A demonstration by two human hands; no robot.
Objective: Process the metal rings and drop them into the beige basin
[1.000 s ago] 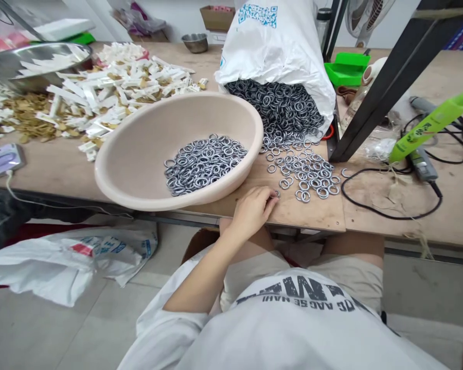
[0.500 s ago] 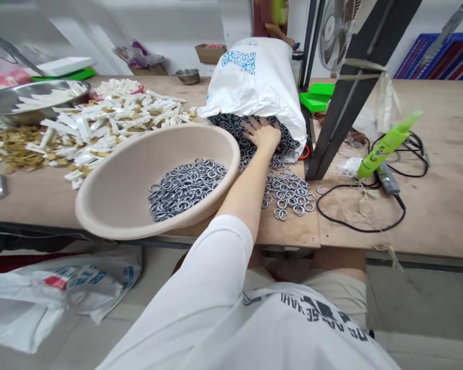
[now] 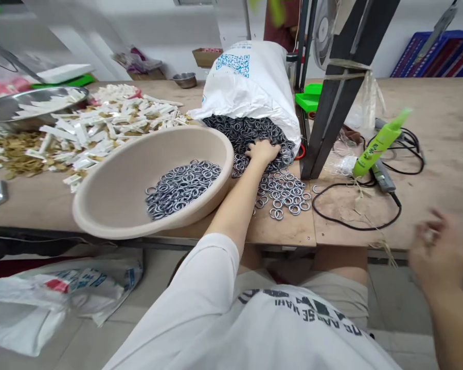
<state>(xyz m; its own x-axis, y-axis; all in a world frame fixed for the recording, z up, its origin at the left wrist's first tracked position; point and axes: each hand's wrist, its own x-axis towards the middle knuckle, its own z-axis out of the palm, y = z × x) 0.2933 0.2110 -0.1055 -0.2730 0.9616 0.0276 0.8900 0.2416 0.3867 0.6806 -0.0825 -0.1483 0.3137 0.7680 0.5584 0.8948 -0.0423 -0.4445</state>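
My left hand reaches across the table to the mouth of a white sack lying on its side. Its fingers curl down into the heap of metal rings spilling from the sack. More loose rings lie on the wood just right of my forearm. A beige plastic basin with a layer of rings sits left of the arm, at the table's front edge. My right hand hovers low at the right, off the table's front, and is smeared by motion.
Wooden table. A black steel post stands right of the sack. A green bottle, a tool and black cable lie right of it. White and tan small parts and a steel bowl are at left.
My left hand went from the table's front edge up into the sack's mouth, then drew back a little, fingers curling. My right hand has come into view at lower right.
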